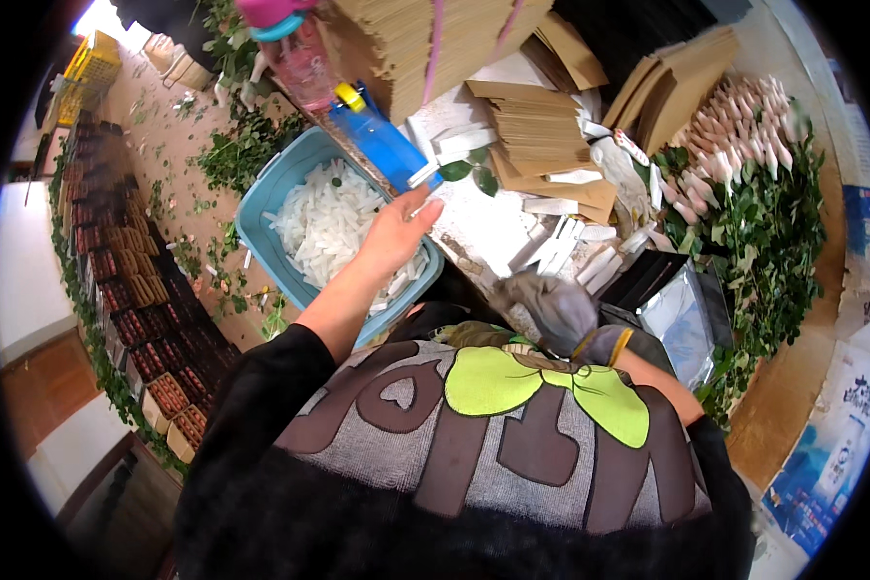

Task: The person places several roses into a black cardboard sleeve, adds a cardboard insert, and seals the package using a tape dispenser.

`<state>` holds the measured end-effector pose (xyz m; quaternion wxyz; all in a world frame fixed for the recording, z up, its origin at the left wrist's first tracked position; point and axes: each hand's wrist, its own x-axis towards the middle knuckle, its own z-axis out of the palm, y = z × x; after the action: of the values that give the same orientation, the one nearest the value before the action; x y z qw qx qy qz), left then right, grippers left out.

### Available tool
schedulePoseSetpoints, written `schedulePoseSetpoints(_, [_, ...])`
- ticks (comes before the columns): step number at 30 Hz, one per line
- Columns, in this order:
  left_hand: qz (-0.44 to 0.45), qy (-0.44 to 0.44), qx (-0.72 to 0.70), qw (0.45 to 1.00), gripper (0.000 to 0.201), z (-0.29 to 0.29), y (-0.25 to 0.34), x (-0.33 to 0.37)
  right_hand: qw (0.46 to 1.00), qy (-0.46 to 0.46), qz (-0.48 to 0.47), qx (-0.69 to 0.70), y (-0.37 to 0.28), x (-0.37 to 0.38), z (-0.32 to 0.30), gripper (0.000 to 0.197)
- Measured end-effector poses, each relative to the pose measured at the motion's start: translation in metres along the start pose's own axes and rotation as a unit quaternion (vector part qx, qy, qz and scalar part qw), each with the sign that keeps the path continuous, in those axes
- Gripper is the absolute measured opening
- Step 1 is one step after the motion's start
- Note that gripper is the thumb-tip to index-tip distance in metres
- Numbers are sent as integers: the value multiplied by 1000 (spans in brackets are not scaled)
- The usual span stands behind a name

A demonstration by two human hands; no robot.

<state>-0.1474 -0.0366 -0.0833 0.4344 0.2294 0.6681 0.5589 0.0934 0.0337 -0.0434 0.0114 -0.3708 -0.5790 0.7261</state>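
Observation:
My bare left hand (396,235) reaches over the right rim of a blue-green plastic tub (253,224). Its thumb and forefinger come together at the near end of a blue tape dispenser (382,143); whatever is between them is too small to make out. White foam sleeves (324,217) fill the tub under that forearm. A grey glove covers my right hand (551,307), which is smeared by motion low over the worktable (478,227), in front of my body. Loose white sleeves (559,244) lie just beyond it, and a dark flat package (648,278) lies to its right.
Brown cardboard sheets (536,126) and a tall strapped stack (411,48) stand at the back, beside a pink bottle (300,63). Leafy stems with pale pink sleeved heads (744,130) lie at right. Filled crates (126,261) line the leaf-strewn floor at left.

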Motion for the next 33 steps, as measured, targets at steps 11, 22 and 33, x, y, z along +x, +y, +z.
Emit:
schedulePoseSetpoints(11, [-123, -321, -37, 938, 53, 71, 57, 3, 925, 205, -94, -304, 62, -99, -48, 24])
schedulePoseSetpoints(22, [503, -465, 540, 489, 26, 529, 113, -97, 735, 666, 124, 26, 81, -269, -81, 36])
schedulePoseSetpoints(33, [31, -629, 754, 189, 40, 609, 36, -62, 747, 655, 111, -4, 113, -252, -86, 22])
